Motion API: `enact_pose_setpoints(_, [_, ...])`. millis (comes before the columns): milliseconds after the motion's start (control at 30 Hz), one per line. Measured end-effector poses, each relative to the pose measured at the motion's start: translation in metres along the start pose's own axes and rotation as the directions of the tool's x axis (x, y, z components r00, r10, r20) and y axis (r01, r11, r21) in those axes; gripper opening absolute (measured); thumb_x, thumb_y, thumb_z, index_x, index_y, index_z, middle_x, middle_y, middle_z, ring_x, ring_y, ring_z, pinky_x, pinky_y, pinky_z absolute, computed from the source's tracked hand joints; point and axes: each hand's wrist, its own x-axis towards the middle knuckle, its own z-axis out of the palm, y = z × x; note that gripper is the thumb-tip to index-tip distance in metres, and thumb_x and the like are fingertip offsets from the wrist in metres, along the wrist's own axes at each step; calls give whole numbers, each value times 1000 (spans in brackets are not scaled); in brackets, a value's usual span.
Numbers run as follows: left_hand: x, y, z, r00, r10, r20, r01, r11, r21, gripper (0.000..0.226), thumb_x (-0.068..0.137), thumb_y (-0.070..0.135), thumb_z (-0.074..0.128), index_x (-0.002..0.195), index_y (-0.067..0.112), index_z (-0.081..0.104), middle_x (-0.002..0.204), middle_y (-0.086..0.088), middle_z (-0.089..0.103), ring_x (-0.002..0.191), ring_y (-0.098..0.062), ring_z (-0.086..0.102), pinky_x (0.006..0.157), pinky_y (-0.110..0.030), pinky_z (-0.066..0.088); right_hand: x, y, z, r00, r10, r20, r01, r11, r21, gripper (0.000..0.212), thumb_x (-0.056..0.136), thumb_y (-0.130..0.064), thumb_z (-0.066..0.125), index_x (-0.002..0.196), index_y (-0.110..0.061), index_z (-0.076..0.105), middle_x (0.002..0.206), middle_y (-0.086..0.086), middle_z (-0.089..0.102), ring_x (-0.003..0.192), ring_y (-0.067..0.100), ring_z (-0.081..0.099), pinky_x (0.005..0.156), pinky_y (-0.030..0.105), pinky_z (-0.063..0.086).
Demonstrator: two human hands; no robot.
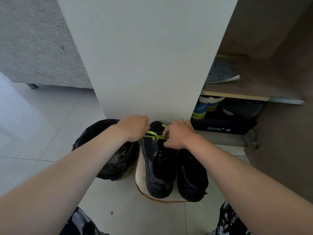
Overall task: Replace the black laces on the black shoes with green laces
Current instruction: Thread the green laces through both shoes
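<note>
The left hand [133, 128] and right hand [177, 134] each pinched an end of the green lace [153, 135], which ran crosswise between them, its crossing equally near both. It lay over the collar of the left black shoe [157, 167], whose length ran away from the person, toe nearest, beside the other black shoe [191, 175] on a white mat [139, 180].

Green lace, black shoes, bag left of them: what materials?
Green lace: flat woven textile, probably; lies ribbon-like, matte. Black shoes: likely synthetic uppers; faint sheen on wrinkled side panels. Bag: thin plastic film; glossy, crinkled.
</note>
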Motion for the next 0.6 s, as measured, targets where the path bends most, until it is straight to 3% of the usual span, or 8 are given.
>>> enact_pose_setpoints(133, [-2, 8, -14, 997, -19, 79, 13, 997, 76, 39, 92, 57, 53, 86, 19, 62, 73, 8, 56, 75, -16, 53, 63, -30, 37, 0, 3, -1, 1000, 16, 5, -16, 1000, -5, 33, 76, -50, 68, 108, -46, 68, 118, -1, 53, 121, 25, 43, 102, 41, 29])
enact_pose_setpoints(233, [-2, 8, -19, 987, -152, -41, 118, 885, -450, 35, 85, 42, 68, 63, 16, 59, 58, 3, 45, 61, -17, 43, 55, -29, 29, 0, 5, -1, 1000, 24, 2, -24, 999, 25, 31, 75, -49, 67, 106, -45, 68, 119, 0, 55, 122, 26, 44, 104, 42, 29])
enact_pose_setpoints(333, [4, -4, -21, 850, -519, -87, 64, 265, -962, 16, 79, 21, 67, 67, 14, 58, 63, -3, 45, 63, -21, 40, 56, -29, 29, 0, 7, -1, 1000, 24, 2, -24, 999, 30, 32, 76, -48, 67, 107, -44, 68, 121, -1, 57, 122, 26, 44, 104, 41, 30])
enact_pose_setpoints(433, [8, -20, -29, 867, -490, 94, -145, -427, -892, 15, 91, 10, 50, 77, 9, 57, 75, -5, 58, 67, -16, 62, 60, -30, 51, 0, 7, -1, 1000, 13, 12, -13, 1000, 28, 31, 77, -46, 67, 109, -44, 68, 119, 0, 58, 121, 27, 45, 103, 41, 31])
enact_pose_setpoints(467, [8, -22, -29, 906, -408, 117, -133, -534, -835, 20, 94, 8, 45, 79, 6, 58, 73, -4, 60, 64, -13, 66, 58, -26, 54, 0, 7, -1, 1000, 4, 18, -4, 999, 40, 32, 78, -46, 67, 109, -44, 68, 118, 1, 57, 121, 28, 45, 102, 41, 31])
enact_pose_setpoints(500, [7, -20, -30, 929, -353, 115, -82, -497, -864, 23, 96, 8, 44, 78, 4, 59, 66, -5, 57, 52, -9, 60, 48, -20, 48, 0, 7, -1, 1000, -7, 23, 6, 998, 56, 32, 78, -45, 67, 110, -44, 67, 117, 1, 56, 121, 28, 45, 101, 41, 31])
enact_pose_setpoints(533, [4, -16, -30, 935, -343, 93, -8, -282, -959, 24, 95, 10, 45, 76, 6, 58, 58, -4, 52, 40, -7, 49, 38, -17, 36, 0, 6, 0, 999, -18, 29, 16, 998, 65, 32, 78, -44, 67, 111, -44, 67, 117, 1, 55, 121, 29, 44, 101, 41, 31])
enact_pose_setpoints(600, [2, -13, -25, 953, -299, -51, 121, 528, -840, 11, 88, 17, 58, 78, 12, 55, 62, -1, 55, 44, -8, 44, 40, -21, 29, 1, 4, 0, 999, -27, 41, 24, 998, 64, 34, 79, -43, 67, 112, -45, 66, 117, 1, 54, 121, 29, 44, 101, 41, 32])
